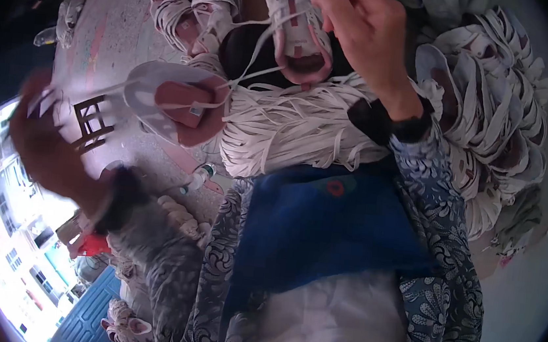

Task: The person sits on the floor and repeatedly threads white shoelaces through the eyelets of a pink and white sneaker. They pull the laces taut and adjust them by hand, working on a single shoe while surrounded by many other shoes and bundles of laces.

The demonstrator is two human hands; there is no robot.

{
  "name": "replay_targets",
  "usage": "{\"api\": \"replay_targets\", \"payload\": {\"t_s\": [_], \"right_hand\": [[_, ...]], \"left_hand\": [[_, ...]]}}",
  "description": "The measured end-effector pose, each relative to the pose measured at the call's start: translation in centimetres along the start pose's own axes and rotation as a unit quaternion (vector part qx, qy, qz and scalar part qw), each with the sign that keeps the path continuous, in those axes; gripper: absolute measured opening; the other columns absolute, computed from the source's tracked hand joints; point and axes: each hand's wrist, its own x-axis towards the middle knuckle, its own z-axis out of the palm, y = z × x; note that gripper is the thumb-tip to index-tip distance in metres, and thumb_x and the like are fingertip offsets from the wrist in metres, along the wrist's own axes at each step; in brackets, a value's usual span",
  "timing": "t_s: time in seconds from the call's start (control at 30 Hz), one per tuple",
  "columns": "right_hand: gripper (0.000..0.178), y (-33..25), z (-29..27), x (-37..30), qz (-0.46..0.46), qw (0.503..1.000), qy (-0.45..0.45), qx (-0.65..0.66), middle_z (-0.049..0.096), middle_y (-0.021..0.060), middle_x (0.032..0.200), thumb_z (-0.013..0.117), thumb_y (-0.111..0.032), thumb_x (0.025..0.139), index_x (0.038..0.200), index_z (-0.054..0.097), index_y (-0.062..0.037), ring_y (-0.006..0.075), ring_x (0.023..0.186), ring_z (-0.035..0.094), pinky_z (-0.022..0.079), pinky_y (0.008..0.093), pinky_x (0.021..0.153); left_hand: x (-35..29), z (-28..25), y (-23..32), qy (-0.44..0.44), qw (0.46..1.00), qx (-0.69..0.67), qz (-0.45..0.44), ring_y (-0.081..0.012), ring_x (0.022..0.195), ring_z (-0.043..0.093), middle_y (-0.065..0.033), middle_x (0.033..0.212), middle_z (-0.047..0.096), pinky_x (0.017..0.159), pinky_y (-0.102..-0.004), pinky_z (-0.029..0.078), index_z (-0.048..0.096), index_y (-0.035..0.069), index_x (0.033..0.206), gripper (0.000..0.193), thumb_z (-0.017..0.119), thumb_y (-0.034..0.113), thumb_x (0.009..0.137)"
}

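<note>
A white and pink shoe (300, 38) stands toe away on a dark surface in front of me, with white laces partly threaded. My right hand (357, 24) is closed at its upper right side, the fingertips pressed together; what they pinch is hidden. A white shoelace (257, 74) stretches from the shoe to the left. At its far end my left hand (50, 133), smeared by motion, appears closed on the lace. A second shoe (178, 104), pale with a pink tongue, lies left of the first. A thick bundle of white laces (291, 133) lies across my lap.
Piled laced shoes (491, 106) stand at the right, and more shoes (194, 5) wrapped in laces sit at the far left. A small dark wooden stool (90, 124) and a bottle (201, 176) are on the floor. A blue apron (335, 223) covers my front.
</note>
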Motion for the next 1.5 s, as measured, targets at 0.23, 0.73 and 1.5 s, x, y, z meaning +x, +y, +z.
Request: {"api": "replay_targets", "payload": {"t_s": [0.23,0.73,1.5], "right_hand": [[0.020,-3.3,-1.0,0.0,-0.064,0.998,0.023,0.005,0.056,-0.0008,0.082,0.063,-0.001,0.089,0.108,0.067,-0.0018,0.0025,0.062,0.048,0.039,0.0167,0.054],[0.020,-1.0,0.4,0.1,-0.078,0.993,0.077,-0.039,0.062,0.0068,0.081,0.072,-0.016,0.083,0.097,0.070,-0.0029,0.0121,0.064,0.062,0.049,0.0255,0.054],[0.012,-3.1,-10.6,1.8,0.134,0.970,0.136,-0.148,0.056,0.0053,0.075,0.053,-0.009,0.094,0.099,0.062,-0.0024,0.0107,0.061,0.052,0.042,0.0261,0.054]], "left_hand": [[-1.0,17.0,13.4,-0.129,0.905,-0.401,-0.054,-0.0150,0.074,0.065,-0.0120,0.081,0.066,0.063,-0.0307,0.050,0.063,0.001,0.102,0.016,0.050,0.009,0.096],[-2.5,18.2,14.7,-0.170,0.948,-0.271,0.008,-0.0357,0.061,0.063,-0.0179,0.072,0.063,0.054,-0.0401,0.049,0.058,0.002,0.108,0.018,0.052,0.008,0.091],[-2.0,8.2,0.9,-0.063,0.986,-0.053,-0.143,-0.0155,0.088,0.064,-0.0077,0.100,0.070,0.075,-0.0269,0.052,0.070,0.007,0.108,0.021,0.060,0.019,0.094]]}}
